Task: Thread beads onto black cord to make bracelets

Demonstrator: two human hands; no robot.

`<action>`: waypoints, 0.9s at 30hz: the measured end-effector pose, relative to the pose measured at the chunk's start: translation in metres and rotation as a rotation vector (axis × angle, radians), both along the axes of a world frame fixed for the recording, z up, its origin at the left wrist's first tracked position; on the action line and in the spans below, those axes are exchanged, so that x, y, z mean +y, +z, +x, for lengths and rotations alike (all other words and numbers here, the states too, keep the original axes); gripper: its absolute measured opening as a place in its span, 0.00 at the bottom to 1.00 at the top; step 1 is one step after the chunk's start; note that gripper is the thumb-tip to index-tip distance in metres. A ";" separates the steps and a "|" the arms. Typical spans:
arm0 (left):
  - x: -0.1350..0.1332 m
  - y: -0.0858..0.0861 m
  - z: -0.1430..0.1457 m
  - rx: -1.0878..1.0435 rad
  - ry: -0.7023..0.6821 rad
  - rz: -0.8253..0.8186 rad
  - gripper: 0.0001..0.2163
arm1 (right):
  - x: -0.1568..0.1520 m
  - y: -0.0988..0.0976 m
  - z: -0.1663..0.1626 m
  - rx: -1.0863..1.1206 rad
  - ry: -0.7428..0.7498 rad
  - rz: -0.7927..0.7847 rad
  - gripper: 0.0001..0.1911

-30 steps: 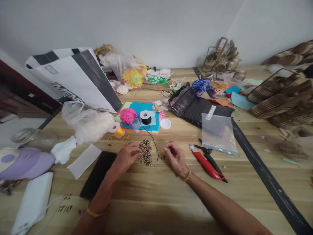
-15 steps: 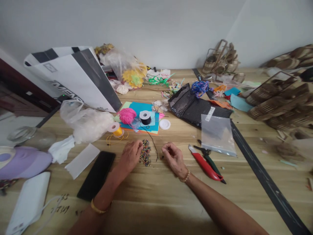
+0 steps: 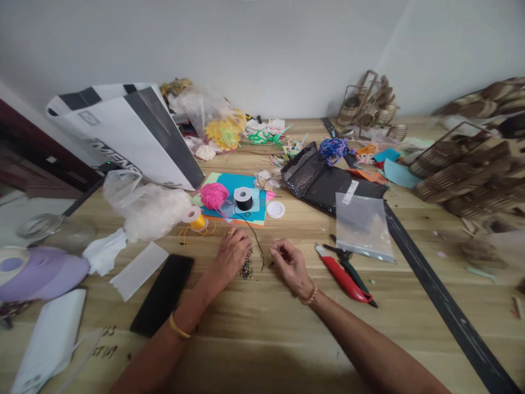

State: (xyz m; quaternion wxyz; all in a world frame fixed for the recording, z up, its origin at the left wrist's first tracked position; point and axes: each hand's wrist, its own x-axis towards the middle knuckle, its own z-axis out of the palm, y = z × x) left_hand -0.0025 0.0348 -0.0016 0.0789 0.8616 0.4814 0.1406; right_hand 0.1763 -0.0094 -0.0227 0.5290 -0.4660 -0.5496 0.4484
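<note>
My left hand (image 3: 233, 250) lies over a small pile of dark, multicoloured beads (image 3: 246, 270), fingers stretched out and hiding the upper part of the pile. To the right of the beads, my right hand (image 3: 287, 264) rests on the table with thumb and forefinger closed together; what they pinch, if anything, is too small to make out. A dark speck shows just by those fingertips. Between the hands runs a thin black cord (image 3: 257, 239), coming from a white spool of black cord (image 3: 243, 199) behind them.
Red-handled pruning shears (image 3: 346, 279) and a clear plastic bag (image 3: 365, 227) lie on the right. At left are a black phone (image 3: 162, 295), a yellow thread spool (image 3: 192, 218) and a white plastic bag (image 3: 151, 210). Pink yarn (image 3: 213, 195) and a white lid (image 3: 275, 209) sit behind.
My left hand has moved right and slightly away from me, from the pile's left edge onto the beads, covering many of them. My right hand stays nearly where it was.
</note>
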 end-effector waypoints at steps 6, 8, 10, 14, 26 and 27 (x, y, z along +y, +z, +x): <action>0.005 -0.008 0.003 0.065 -0.015 0.021 0.09 | 0.001 -0.003 0.000 0.011 0.005 -0.012 0.13; 0.005 -0.009 0.003 0.048 -0.012 0.015 0.10 | 0.001 -0.002 0.000 0.011 -0.002 -0.011 0.13; 0.005 -0.008 0.003 0.035 -0.022 0.008 0.10 | 0.001 -0.001 0.000 0.009 -0.007 -0.009 0.13; 0.003 -0.005 0.003 0.058 -0.057 -0.019 0.10 | 0.001 -0.001 0.000 -0.002 0.001 0.000 0.12; 0.003 -0.006 0.003 0.107 -0.043 -0.014 0.09 | 0.001 -0.001 0.001 -0.018 0.022 0.006 0.13; 0.003 -0.006 0.002 0.109 -0.044 -0.019 0.09 | 0.001 -0.001 0.001 -0.016 0.022 0.003 0.13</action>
